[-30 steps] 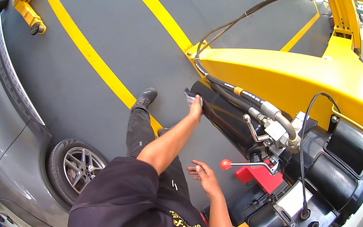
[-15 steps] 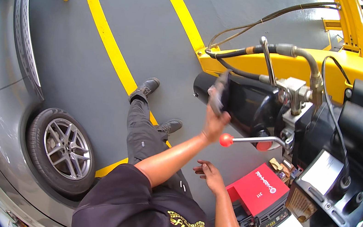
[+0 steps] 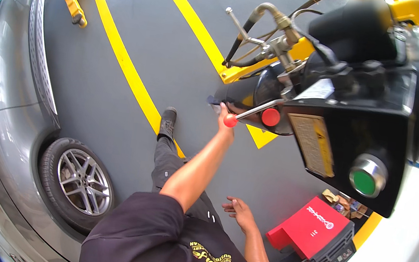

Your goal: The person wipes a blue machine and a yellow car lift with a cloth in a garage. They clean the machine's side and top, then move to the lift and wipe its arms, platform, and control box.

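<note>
My left hand (image 3: 224,112) is stretched forward, gripping a dark and pale grey cloth (image 3: 214,103) against the end of a black cylinder (image 3: 240,93). Its fingers are partly hidden. A red ball knob (image 3: 230,120) on a bent metal lever (image 3: 259,110) overlaps my hand from this angle; contact with it I cannot tell. My right hand (image 3: 239,213) hangs low beside my leg, its fingers loosely apart and nothing in it. Above the lever sits a black control box (image 3: 359,136) with a green button (image 3: 364,182) and a red one (image 3: 271,117).
Hoses and metal fittings (image 3: 280,44) stick out over the cylinder. To the right below stands a red machine (image 3: 311,228). A grey car (image 3: 7,118) with its wheel (image 3: 84,182) lines the left side. Yellow stripes (image 3: 127,66) cross the grey floor.
My view has shifted right and closer to the control box, whose green button now shows. My left hand has moved with the cloth down toward the cylinder's near end. The right hand stays low.
</note>
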